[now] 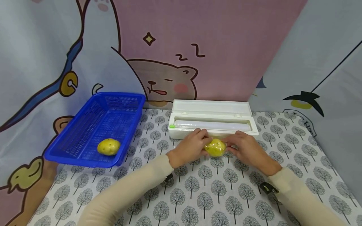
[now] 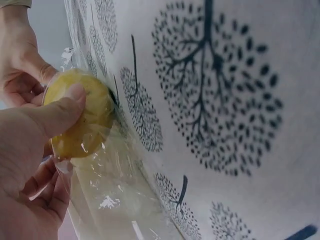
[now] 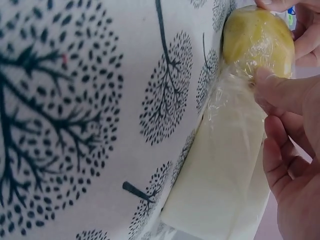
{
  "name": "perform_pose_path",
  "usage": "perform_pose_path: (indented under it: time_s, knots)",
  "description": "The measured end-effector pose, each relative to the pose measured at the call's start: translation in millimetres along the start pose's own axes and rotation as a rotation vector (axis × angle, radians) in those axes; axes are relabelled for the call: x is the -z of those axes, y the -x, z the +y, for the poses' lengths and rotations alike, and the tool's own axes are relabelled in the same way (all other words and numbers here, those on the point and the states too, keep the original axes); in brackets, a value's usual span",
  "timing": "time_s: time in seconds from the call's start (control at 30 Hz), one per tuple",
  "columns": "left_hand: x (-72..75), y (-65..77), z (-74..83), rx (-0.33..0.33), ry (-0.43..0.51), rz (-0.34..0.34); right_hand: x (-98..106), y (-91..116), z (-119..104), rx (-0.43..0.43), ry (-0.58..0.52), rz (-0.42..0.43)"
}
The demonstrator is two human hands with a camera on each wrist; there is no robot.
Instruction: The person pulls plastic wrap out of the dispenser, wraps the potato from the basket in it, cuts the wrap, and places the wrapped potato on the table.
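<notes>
A yellow potato (image 1: 215,147) with clear cling film around it sits between both hands, in front of a white box. My left hand (image 1: 192,145) grips the potato from the left, its thumb pressed on the film-covered skin in the left wrist view. From the other side my right hand (image 1: 244,147) pinches the cling film (image 3: 220,92) close against the potato, with thumb and forefinger. Loose, wrinkled film trails off the potato toward the box in both wrist views. Part of the potato is hidden behind the fingers.
The white cling film dispenser box (image 1: 172,133) stands behind the hands, lid raised, a film roll (image 1: 212,125) inside and a green piece at its left end. At left, a blue basket (image 1: 124,125) holds another potato (image 1: 108,147). A tree-print cloth (image 1: 205,201) covers the table.
</notes>
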State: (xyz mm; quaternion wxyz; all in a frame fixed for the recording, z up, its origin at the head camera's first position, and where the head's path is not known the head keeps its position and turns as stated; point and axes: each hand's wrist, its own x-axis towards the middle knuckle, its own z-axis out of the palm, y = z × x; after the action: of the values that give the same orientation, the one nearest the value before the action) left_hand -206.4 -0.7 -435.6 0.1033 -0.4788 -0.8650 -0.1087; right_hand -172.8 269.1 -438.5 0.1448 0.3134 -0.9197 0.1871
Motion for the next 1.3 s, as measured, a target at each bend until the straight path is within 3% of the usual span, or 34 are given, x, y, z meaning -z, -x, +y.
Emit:
perform_pose_path:
  time_s: [0.1, 0.3, 0.53, 0.67, 0.8, 1.3]
  knots:
    - [-0.3, -0.4, -3.5, -0.002, 0.037, -0.016, -1, 0, 0, -0.015, -0.016, 0.011]
    - [0.8, -0.9, -8.0, 0.0, 0.088, -0.009, -3, -1, 0, 0.092, 0.002, 0.076]
    - [1.0, 0.1, -6.7, 0.007, 0.057, -0.015, -1, 0, -7, 0.095, 0.025, 0.078]
    - [0.8, 0.2, -6.2, 0.001, 0.037, -0.001, 0, -2, -14, 0.15, 0.036, 0.113]
    - [0.4, 0.5, -6.7, -0.01, 0.026, 0.021, -4, -5, -19, 0.18, 0.045, 0.084]
    - [-1.6, 6.0, -10.7, 0.029, 0.127, 0.083, -20, 4, -2, 0.021, -0.127, 0.085]
